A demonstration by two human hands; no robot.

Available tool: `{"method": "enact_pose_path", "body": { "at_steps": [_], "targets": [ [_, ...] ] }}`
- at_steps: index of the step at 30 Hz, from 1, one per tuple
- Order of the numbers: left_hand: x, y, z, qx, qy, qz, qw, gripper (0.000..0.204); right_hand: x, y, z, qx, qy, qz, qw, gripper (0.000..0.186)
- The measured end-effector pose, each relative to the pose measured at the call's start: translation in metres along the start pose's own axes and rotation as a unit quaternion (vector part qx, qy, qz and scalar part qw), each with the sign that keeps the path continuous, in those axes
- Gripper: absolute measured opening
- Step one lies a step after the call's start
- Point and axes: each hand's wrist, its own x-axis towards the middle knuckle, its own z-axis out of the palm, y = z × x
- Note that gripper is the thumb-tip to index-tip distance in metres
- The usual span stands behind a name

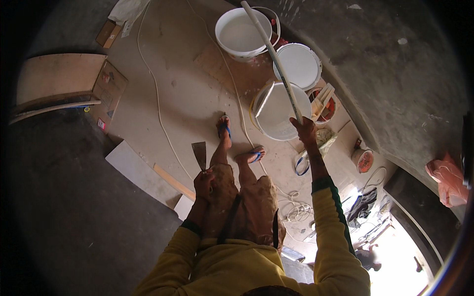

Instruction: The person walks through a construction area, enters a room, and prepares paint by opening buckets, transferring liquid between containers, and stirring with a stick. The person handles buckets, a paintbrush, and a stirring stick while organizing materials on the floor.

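My left hand (pixel 203 183) is closed round the handle of a putty knife (pixel 199 154), its flat, widening blade pointing away from me above my left knee. Out to the right, my right hand (pixel 305 132) grips the near end of a long pale pole (pixel 276 58). The pole slants up and leftward over a white bucket (pixel 276 123) and on past another white bucket (pixel 244 32) farther off; its far tip stands near that bucket's rim. A white stick (pixel 265 98) lies across the nearer bucket's mouth.
A white round lid or bucket (pixel 298 66) stands between those buckets and the wall. Beside them is a tub with orange inside (pixel 326 109). A smaller orange-topped bucket (pixel 364 161) is nearer. Cords (pixel 154 74) trail across the floor; one lies coiled (pixel 298 209). Boards (pixel 61 76) lie left.
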Motion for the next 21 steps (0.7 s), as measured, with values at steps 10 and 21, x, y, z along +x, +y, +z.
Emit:
{"method": "enact_pose_path", "body": {
  "at_steps": [10, 21],
  "targets": [
    [0.022, -0.038, -0.017, 0.081, -0.063, 0.184, 0.978, 0.019, -0.065, 0.041, -0.038, -0.068, 0.006, 0.011, 0.998, 0.043],
    [0.012, -0.035, -0.013, 0.083, -0.046, 0.151, 0.984, 0.022, -0.324, 0.102, -0.127, -0.112, -0.016, 0.065, 0.991, 0.022]
  ]
}}
